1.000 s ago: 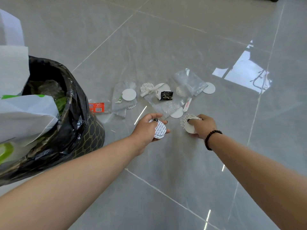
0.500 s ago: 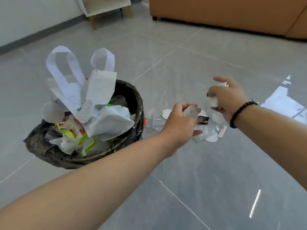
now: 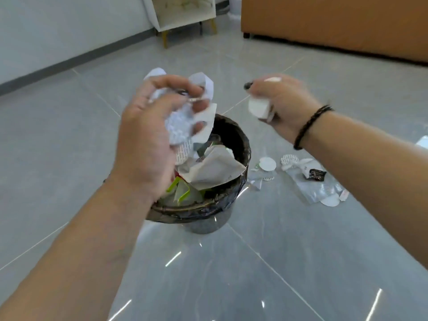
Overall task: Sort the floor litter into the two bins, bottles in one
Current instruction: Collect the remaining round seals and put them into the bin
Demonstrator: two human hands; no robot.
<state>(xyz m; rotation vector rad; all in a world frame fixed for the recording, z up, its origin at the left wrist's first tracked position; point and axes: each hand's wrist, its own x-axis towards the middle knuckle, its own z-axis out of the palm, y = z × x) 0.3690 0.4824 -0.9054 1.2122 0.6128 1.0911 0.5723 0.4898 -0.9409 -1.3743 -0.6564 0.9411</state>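
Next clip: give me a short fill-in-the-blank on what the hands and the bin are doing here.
1. The left hand holds printed round seals above the ____.
2. The right hand grips a plain ____ disc.
3. The bin has a ____ liner.
4. More litter lies on the floor to the bin's ____.

Missing: bin; white; black; right

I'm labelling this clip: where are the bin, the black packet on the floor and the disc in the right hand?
bin (image 3: 243,144): head view, bare far rim of the black liner.
black packet (image 3: 316,175): head view, middle of its dark face.
white disc (image 3: 257,108): head view, flat face below the right hand's fingers.
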